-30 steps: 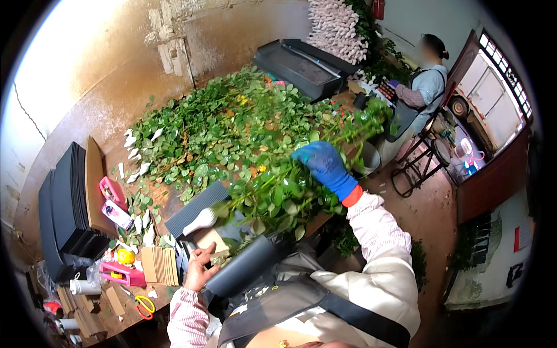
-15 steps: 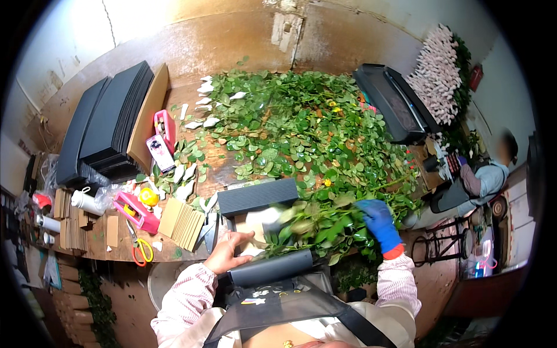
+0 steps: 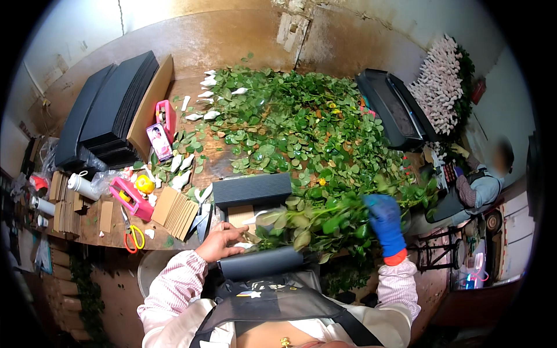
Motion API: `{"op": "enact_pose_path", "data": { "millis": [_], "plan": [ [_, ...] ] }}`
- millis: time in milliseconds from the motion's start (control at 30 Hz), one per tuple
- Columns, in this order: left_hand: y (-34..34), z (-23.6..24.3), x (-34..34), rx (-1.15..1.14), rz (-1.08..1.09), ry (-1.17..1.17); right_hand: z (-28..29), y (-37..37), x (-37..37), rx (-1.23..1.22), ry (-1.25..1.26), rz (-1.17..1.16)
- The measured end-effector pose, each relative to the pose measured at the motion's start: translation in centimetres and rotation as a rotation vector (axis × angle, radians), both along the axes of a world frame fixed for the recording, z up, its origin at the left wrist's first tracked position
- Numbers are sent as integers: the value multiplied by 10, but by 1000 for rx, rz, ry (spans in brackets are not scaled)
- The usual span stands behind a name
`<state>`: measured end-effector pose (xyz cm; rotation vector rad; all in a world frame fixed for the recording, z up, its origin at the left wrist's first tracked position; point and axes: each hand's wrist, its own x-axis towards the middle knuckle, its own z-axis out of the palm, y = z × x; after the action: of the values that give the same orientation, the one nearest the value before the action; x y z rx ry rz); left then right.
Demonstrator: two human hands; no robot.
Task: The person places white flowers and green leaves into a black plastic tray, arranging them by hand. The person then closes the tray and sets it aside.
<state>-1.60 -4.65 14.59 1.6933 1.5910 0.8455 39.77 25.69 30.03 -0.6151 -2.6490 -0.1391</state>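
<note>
gloved right hand point(image 3: 384, 223) and leafy stems point(image 3: 336, 221) have shifted farther right.

No legible wording (apron print point(image 3: 250, 294) too small to read).

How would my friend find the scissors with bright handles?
Find the table and follow its near edge to the left. There, between the nearer pink holder and the edge, lie the scissors. One handle loop is red, the other yellow, unlike the brown cardboard beside them.
</note>
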Motion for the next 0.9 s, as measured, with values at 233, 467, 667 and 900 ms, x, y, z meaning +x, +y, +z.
{"op": "enact_pose_path", "data": {
  "millis": [233,467,667,900],
  "plan": [
    [0,-21,-10,63,-6,37,-23,-9,-16,77,122,36],
    [-8,-22,-1,-17,28,29,-37,10,21,105,106,-48],
    [7,-20,3,22,-28,-18,-60,96,140,269,40,-248],
    [-7,-13,1,37,13,6,-14,87,109,188,246,-225]
  ]
}}
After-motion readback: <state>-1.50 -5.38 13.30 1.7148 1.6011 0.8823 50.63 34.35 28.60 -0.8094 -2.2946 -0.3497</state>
